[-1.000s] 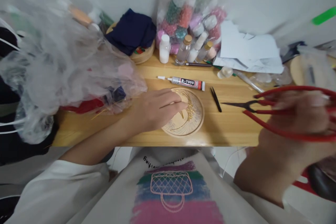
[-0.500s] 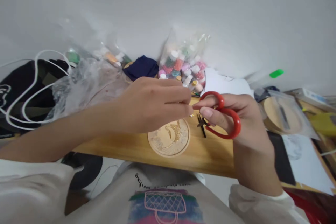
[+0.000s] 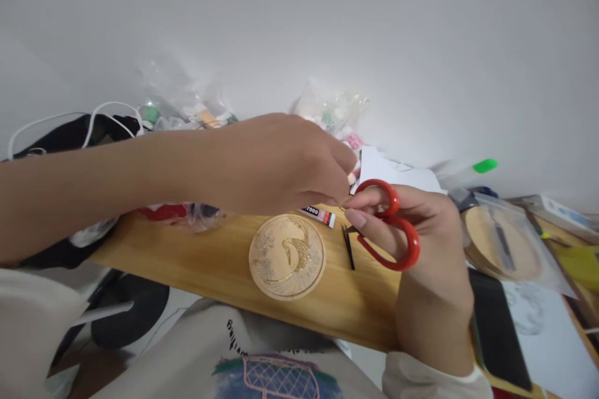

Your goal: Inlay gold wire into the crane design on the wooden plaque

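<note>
My right hand (image 3: pixel 433 227) has the red-handled scissors (image 3: pixel 412 246) looped over its fingers, with the short blades pointing left. Its thumb and forefinger pinch together at their tips; what lies between them is too small to make out. My left hand (image 3: pixel 290 162) reaches in from the left with its fingers curled down, almost meeting those tips. The back of the hand hides what it holds, if anything. Below lies a round wooden plaque (image 3: pixel 286 259) with a gold-lined crane on it. A glue tube (image 3: pixel 322 216) and thin black tweezers (image 3: pixel 349 249) rest beside the plaque.
White paper (image 3: pixel 397 171) and plastic bags (image 3: pixel 332 109) of small jars lie along the wall. To the right are a bagged wooden disc (image 3: pixel 489 237), a dark flat tablet-like thing (image 3: pixel 498 330) and a sketch sheet (image 3: pixel 543 324). A white cable (image 3: pixel 100 109) loops at the left.
My left hand has turned further over, its back now covering its fingers. The glue tube has come into sight beneath it. The whole view has shifted slightly; my right hand still holds the scissors.
</note>
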A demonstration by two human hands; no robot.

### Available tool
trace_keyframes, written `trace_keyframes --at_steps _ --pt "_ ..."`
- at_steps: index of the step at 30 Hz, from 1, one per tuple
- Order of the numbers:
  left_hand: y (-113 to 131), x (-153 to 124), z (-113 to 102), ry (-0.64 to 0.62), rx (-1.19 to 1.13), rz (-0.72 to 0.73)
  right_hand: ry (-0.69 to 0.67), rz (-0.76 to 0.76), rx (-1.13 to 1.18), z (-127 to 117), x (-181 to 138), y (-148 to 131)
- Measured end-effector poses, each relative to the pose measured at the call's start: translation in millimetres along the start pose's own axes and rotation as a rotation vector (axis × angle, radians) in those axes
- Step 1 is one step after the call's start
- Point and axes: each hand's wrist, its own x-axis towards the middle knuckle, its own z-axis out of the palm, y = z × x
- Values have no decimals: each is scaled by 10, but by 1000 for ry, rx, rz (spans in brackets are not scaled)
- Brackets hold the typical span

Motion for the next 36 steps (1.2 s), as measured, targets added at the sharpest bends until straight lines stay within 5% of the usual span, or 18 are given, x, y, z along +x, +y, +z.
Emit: trace_keyframes --at_steps 25,36 --pt "164 68 -79 53 -42 -15 57 -310 -245 -89 -157 -65" --pt "120 74 23 153 -17 -60 112 -177 -154 -68 -153 -52"
